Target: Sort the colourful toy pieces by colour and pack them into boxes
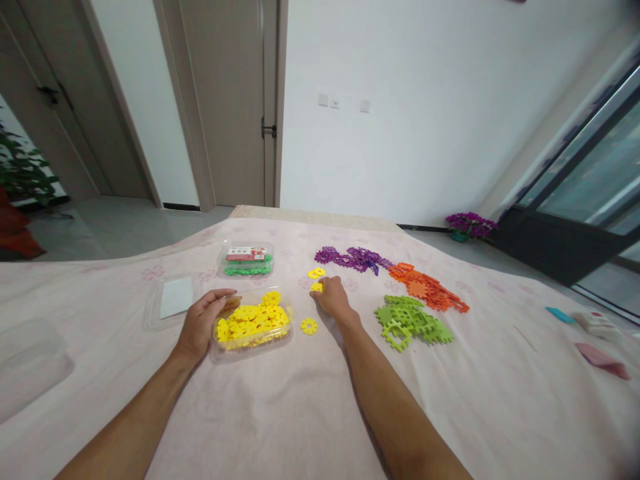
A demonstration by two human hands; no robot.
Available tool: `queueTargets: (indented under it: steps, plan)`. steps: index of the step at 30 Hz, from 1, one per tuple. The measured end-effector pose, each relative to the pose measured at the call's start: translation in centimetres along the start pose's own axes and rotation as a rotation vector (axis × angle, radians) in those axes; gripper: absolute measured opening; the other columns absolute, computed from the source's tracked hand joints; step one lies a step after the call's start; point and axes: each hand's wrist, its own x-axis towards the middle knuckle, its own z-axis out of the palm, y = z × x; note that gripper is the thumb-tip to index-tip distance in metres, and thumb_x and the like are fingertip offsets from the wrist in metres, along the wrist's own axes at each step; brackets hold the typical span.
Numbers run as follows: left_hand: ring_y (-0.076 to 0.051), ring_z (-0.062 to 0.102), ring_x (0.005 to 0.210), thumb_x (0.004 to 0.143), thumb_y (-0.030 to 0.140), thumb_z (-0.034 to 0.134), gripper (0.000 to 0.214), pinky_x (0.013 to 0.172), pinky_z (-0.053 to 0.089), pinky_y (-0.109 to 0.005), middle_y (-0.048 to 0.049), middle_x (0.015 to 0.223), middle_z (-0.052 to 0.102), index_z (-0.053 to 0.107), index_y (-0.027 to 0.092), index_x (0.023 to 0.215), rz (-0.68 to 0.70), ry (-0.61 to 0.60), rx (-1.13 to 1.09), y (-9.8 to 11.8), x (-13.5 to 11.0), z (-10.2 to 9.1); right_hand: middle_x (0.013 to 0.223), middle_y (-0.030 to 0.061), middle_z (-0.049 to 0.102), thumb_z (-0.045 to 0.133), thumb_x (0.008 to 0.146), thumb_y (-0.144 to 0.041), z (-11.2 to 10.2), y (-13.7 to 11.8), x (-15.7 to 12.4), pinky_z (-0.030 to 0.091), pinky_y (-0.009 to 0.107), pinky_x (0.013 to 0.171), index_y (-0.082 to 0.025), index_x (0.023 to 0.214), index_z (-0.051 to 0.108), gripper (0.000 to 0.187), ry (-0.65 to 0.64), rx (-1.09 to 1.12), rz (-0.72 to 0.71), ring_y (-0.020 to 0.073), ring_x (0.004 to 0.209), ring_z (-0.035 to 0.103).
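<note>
My left hand point(201, 325) grips the left side of a clear plastic box point(250, 343), fingers over its far edge and partly seen through the wall. Yellow flower-shaped plastic pieces point(255, 323) fill the box in a heap. To the right of it, my right hand point(332, 297) is closed in a pinch on a yellow flower-shaped piece point(317, 287) at the cloth. Another yellow piece point(317, 273) lies just beyond that hand, and one more yellow disc point(309, 326) rests between the box and my right wrist.
Purple pieces point(355, 259), orange pieces point(425, 288) and green pieces point(413, 320) lie in piles at the right. Behind the box stands a lidded container point(246, 260) with green pieces. Clear lids point(167, 300) lie left. A pink cloth point(603, 360) sits far right.
</note>
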Motion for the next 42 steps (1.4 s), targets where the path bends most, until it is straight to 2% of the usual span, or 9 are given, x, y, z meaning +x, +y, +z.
queueTargets:
  steps: [8,12,16,20,24,30,34,39,42]
  plan:
    - [-0.021,0.073,0.085,0.071,0.045,0.079,0.042,0.077,0.055,-0.029,-0.0074,0.094,0.079,0.073,0.017,0.102,0.008,-0.013,-0.02,-0.3,0.1,-0.1,0.106,0.0041,0.069,0.073,0.077,-0.032,0.6,0.5,-0.1,0.045,0.034,0.085,-0.023,0.113,0.063,0.039,0.106,0.202,0.056,0.0234,0.099,0.064]
    - [-0.02,0.073,0.086,0.071,0.045,0.079,0.042,0.079,0.055,-0.029,-0.0074,0.094,0.079,0.073,0.017,0.101,0.015,-0.014,-0.019,-0.2,0.1,0.0,0.101,0.0031,0.071,0.075,0.072,-0.032,0.8,0.0,0.2,0.048,0.032,0.082,-0.02,0.103,0.065,0.035,0.172,0.541,0.036,0.0209,0.094,0.064]
    - [-0.021,0.073,0.084,0.069,0.047,0.08,0.044,0.076,0.055,-0.03,-0.0078,0.092,0.079,0.074,0.017,0.1,0.02,-0.012,-0.016,0.1,0.0,0.1,0.087,0.001,0.07,0.079,0.066,-0.037,-0.4,-3.2,-0.9,0.05,0.027,0.07,-0.017,0.092,0.067,0.035,0.081,0.953,-0.105,0.0161,0.077,0.062]
    - [-0.022,0.073,0.084,0.069,0.048,0.08,0.046,0.076,0.055,-0.03,-0.0081,0.093,0.079,0.073,0.017,0.102,0.01,-0.01,-0.013,0.1,0.0,0.1,0.087,0.0012,0.07,0.079,0.068,-0.04,-1.8,-7.4,-3.0,0.048,0.023,0.058,-0.018,0.099,0.068,0.04,-0.136,1.045,-0.219,0.0136,0.07,0.061]
    - [-0.022,0.073,0.087,0.071,0.046,0.079,0.044,0.08,0.054,-0.031,-0.0081,0.094,0.079,0.073,0.017,0.103,0.008,-0.018,-0.005,-0.2,0.2,-0.1,0.107,0.0058,0.072,0.071,0.079,-0.04,-2.0,-7.8,-3.0,0.053,0.027,0.063,-0.019,0.109,0.069,0.037,-0.09,0.92,-0.25,0.0162,0.082,0.065]
    - [-0.022,0.072,0.088,0.073,0.045,0.075,0.04,0.081,0.053,-0.031,-0.0082,0.096,0.079,0.074,0.016,0.101,0.053,-0.013,0.041,-0.4,0.4,-0.2,0.127,0.0103,0.067,0.056,0.087,-0.021,-1.2,-1.4,0.8,0.047,0.037,0.102,-0.018,0.124,0.065,0.038,0.211,0.388,-0.115,0.0213,0.11,0.063]
    - [-0.023,0.072,0.091,0.073,0.043,0.074,0.038,0.083,0.053,-0.032,-0.0082,0.097,0.079,0.074,0.017,0.101,0.047,-0.009,0.032,-0.4,0.4,-0.2,0.138,0.015,0.062,0.056,0.092,-0.024,-0.7,0.7,2.5,0.037,0.038,0.11,-0.015,0.133,0.061,0.043,0.131,0.019,-0.042,0.0271,0.128,0.054]
    - [-0.022,0.072,0.09,0.074,0.044,0.073,0.037,0.084,0.053,-0.032,-0.0074,0.096,0.079,0.074,0.017,0.1,0.053,-0.008,0.06,0.1,0.1,0.0,0.138,0.0143,0.062,0.06,0.094,-0.047,0.0,-0.5,3.6,0.041,0.037,0.1,-0.018,0.142,0.054,0.056,0.055,-0.222,-0.122,0.0294,0.125,0.054]
    - [-0.023,0.071,0.088,0.072,0.045,0.074,0.038,0.081,0.053,-0.032,-0.0077,0.095,0.078,0.075,0.017,0.098,0.048,-0.005,0.056,0.5,-0.1,0.1,0.129,0.0139,0.066,0.057,0.097,-0.051,0.1,-1.5,3.9,0.042,0.037,0.096,-0.02,0.127,0.063,0.044,0.012,-0.376,-0.184,0.0289,0.12,0.056]
